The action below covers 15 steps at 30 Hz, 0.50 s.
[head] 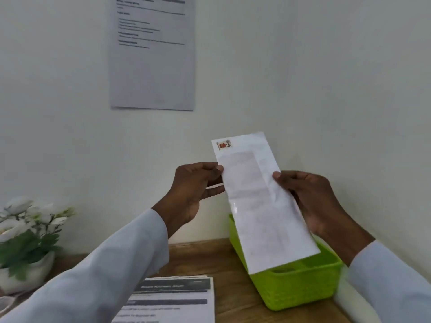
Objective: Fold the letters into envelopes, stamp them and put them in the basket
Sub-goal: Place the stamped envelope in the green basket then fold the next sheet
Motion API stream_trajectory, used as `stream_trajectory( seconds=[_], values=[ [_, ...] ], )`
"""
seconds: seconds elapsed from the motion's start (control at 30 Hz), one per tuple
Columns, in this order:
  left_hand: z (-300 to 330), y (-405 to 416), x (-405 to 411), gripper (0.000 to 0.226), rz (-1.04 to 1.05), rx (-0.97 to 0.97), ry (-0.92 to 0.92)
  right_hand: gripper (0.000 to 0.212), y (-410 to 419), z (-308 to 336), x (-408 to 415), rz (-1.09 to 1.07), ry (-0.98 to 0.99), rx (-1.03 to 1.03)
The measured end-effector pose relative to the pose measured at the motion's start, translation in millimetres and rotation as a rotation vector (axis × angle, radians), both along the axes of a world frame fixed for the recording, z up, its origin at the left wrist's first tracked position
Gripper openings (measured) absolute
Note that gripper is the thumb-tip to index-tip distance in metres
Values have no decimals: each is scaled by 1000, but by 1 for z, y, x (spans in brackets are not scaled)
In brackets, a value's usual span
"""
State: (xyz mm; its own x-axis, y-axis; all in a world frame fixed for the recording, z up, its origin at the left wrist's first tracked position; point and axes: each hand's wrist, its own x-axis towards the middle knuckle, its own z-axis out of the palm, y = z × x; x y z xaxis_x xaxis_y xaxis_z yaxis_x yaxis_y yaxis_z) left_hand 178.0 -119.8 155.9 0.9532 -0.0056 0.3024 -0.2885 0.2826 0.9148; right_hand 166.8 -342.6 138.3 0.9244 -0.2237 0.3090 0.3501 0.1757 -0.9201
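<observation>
Two bare hands, long loose sleeves (121, 259) (pale white-blue cloth), plain cuffs

On the white wall (303, 66) I see a printed grey sheet (152, 66); white artificial flowers in a white pot (25, 231) stand on my wooden desk (205, 259).

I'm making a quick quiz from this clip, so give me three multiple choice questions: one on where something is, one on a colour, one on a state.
1. Where is the stamp on the envelope?
A. top left corner
B. centre
C. bottom edge

2. What colour is the basket?
A. blue
B. lime green
C. red

3. How is the envelope held?
A. lying on the desk
B. by both hands
C. by one hand

Answers:
1. A, the stamp sits at the upper left corner.
2. B, its walls are lime green.
3. B, the left hand and right hand each pinch a side, above the basket.
</observation>
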Motion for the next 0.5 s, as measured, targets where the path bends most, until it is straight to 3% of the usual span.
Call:
stream_trajectory(
  seconds=[0.17, 0.3, 0.4, 0.5],
  values=[
    [-14, -39, 37, 13, 118, 150, 6, 9, -32, -9, 45, -307, -43, -297],
    [-49, -61, 72, 29, 247, 324, 85, 11, -41, -41, 74, -587, 5, -768],
    [-77, -68, 87, 27, 298, 464, 110, 9, -43, -61, 82, -612, 140, -1113],
    [-96, -73, 94, 11, 260, 689, 81, 13, -43, -73, 82, -569, 219, -1278]
  ],
)
